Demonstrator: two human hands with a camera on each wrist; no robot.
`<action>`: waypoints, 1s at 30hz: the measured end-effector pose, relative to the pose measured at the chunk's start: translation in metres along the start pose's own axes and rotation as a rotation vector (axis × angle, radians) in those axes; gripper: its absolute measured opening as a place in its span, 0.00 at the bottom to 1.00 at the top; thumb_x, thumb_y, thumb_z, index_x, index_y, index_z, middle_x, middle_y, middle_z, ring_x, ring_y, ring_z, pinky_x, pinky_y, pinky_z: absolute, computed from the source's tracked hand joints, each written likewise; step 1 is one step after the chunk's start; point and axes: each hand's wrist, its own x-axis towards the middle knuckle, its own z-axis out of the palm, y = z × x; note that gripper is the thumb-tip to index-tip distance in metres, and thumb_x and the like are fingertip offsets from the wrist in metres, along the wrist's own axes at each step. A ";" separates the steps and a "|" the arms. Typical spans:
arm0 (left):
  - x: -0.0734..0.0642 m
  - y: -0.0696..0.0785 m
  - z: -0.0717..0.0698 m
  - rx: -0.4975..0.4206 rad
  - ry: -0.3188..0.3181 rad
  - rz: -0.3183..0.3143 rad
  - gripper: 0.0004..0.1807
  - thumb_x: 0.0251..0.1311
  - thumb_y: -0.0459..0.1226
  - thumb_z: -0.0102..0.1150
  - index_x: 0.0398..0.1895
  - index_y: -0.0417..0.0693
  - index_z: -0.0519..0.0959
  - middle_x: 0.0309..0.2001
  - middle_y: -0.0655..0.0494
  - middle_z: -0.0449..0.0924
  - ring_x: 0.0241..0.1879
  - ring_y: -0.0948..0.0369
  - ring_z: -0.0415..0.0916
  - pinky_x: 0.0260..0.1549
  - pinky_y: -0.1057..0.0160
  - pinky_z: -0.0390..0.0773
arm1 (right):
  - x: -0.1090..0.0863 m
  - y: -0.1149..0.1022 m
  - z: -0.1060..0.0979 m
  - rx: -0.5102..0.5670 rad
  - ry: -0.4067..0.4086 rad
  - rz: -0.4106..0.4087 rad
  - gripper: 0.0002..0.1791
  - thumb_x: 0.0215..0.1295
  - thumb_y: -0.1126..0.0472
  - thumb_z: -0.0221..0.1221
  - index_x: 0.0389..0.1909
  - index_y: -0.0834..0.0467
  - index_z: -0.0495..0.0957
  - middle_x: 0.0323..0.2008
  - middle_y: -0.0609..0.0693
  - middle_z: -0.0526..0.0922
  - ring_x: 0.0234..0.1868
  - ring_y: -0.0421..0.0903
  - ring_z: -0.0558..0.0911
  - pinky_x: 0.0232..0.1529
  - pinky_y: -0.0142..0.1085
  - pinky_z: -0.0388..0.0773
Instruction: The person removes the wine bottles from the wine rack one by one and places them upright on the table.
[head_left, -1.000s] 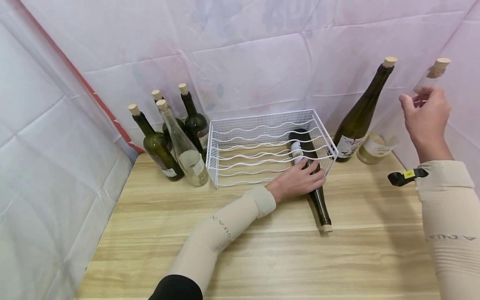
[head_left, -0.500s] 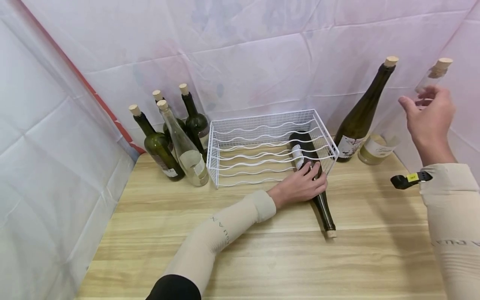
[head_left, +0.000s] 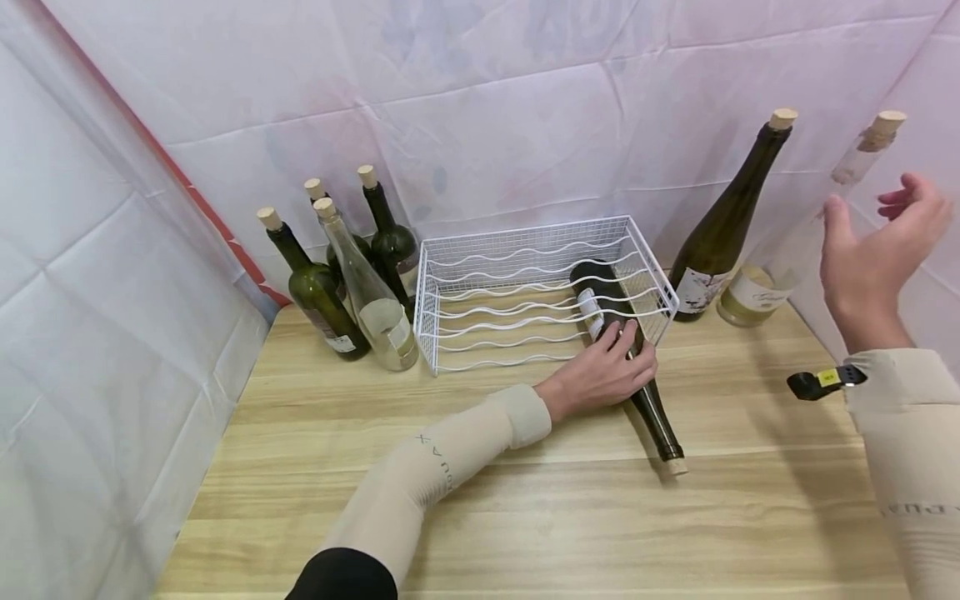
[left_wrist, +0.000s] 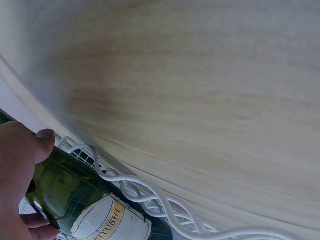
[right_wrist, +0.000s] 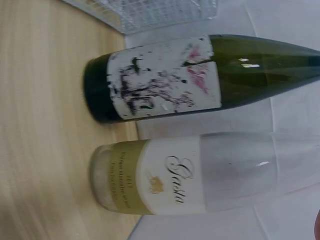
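My left hand [head_left: 600,371] grips a dark green wine bottle [head_left: 657,419] that lies on its side across the wavy wires of a white wire wine rack [head_left: 525,239]. Its base is inside the rack; its corked neck points out over the table toward me. In the left wrist view, thumb and fingers wrap the green bottle [left_wrist: 67,182] just beyond its label. My right hand [head_left: 873,258] holds nothing, its fingers loose and thumb apart, beside the neck of a clear corked bottle [head_left: 757,297] standing upright at the right.
A tall green bottle [head_left: 712,242] stands between the rack and the clear bottle. Left of the rack is a group of several corked bottles, with a clear one [head_left: 386,325] in front. White cloth [head_left: 525,117] hangs behind the wooden table [head_left: 525,508].
My right hand has let go of the clear bottle's neck and moved off to the right. Held by my left hand, the lying bottle has swung its neck rightward and slightly toward me.
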 end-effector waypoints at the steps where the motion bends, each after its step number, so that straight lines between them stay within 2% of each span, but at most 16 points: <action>1: -0.001 -0.001 -0.001 0.006 0.003 0.000 0.30 0.76 0.30 0.17 0.64 0.43 0.73 0.64 0.50 0.78 0.66 0.38 0.76 0.65 0.41 0.78 | -0.003 0.000 0.000 0.026 0.013 -0.014 0.28 0.71 0.44 0.59 0.67 0.45 0.63 0.51 0.26 0.60 0.55 0.21 0.61 0.62 0.24 0.59; 7: -0.005 -0.003 -0.011 0.045 0.011 0.010 0.29 0.76 0.30 0.19 0.63 0.41 0.75 0.62 0.49 0.80 0.62 0.38 0.79 0.62 0.42 0.81 | -0.017 0.006 0.000 0.141 0.069 -0.117 0.25 0.71 0.47 0.58 0.62 0.52 0.65 0.49 0.29 0.61 0.53 0.24 0.63 0.59 0.25 0.59; 13: -0.011 -0.009 -0.019 0.059 -0.048 0.011 0.28 0.76 0.30 0.20 0.62 0.41 0.74 0.61 0.48 0.79 0.62 0.40 0.79 0.64 0.45 0.81 | -0.031 0.012 0.004 0.204 0.065 -0.226 0.19 0.67 0.52 0.59 0.57 0.50 0.73 0.46 0.28 0.66 0.49 0.22 0.66 0.57 0.25 0.61; 17: -0.016 -0.010 -0.018 0.056 -0.050 0.008 0.25 0.77 0.32 0.24 0.59 0.43 0.75 0.58 0.48 0.80 0.63 0.44 0.78 0.65 0.47 0.80 | -0.043 0.012 0.010 0.251 0.031 -0.319 0.17 0.64 0.54 0.62 0.54 0.51 0.79 0.45 0.25 0.70 0.49 0.21 0.69 0.57 0.25 0.63; 19: -0.019 -0.010 -0.017 0.050 -0.037 -0.004 0.24 0.77 0.32 0.24 0.57 0.45 0.76 0.57 0.49 0.81 0.63 0.46 0.78 0.66 0.48 0.79 | -0.048 0.013 0.014 0.267 0.007 -0.363 0.16 0.63 0.55 0.63 0.50 0.58 0.82 0.44 0.22 0.69 0.50 0.21 0.70 0.58 0.25 0.63; 23: -0.022 -0.010 -0.017 0.033 -0.011 -0.027 0.24 0.77 0.33 0.24 0.55 0.45 0.77 0.55 0.49 0.81 0.62 0.47 0.80 0.66 0.48 0.79 | -0.057 0.014 0.022 0.275 -0.041 -0.452 0.25 0.62 0.55 0.65 0.48 0.75 0.79 0.45 0.21 0.71 0.52 0.21 0.70 0.59 0.25 0.63; 25: -0.024 -0.010 -0.017 0.032 0.002 -0.030 0.25 0.76 0.32 0.24 0.55 0.44 0.77 0.54 0.49 0.81 0.61 0.47 0.80 0.65 0.48 0.79 | -0.061 0.012 0.025 0.282 -0.061 -0.497 0.27 0.61 0.55 0.66 0.47 0.77 0.79 0.42 0.32 0.80 0.51 0.27 0.74 0.60 0.24 0.64; 27: -0.024 -0.011 -0.018 0.028 0.014 -0.030 0.25 0.76 0.32 0.24 0.55 0.44 0.77 0.54 0.49 0.81 0.60 0.47 0.81 0.65 0.48 0.79 | -0.065 0.009 0.027 0.279 -0.095 -0.548 0.28 0.62 0.54 0.67 0.46 0.77 0.79 0.39 0.50 0.85 0.49 0.40 0.79 0.61 0.23 0.64; 30: -0.025 -0.012 -0.019 0.027 0.024 -0.025 0.25 0.76 0.32 0.23 0.54 0.43 0.77 0.53 0.48 0.81 0.59 0.47 0.81 0.64 0.48 0.80 | -0.070 0.003 0.029 0.280 -0.147 -0.618 0.31 0.64 0.49 0.66 0.45 0.77 0.79 0.40 0.75 0.81 0.46 0.61 0.78 0.62 0.21 0.64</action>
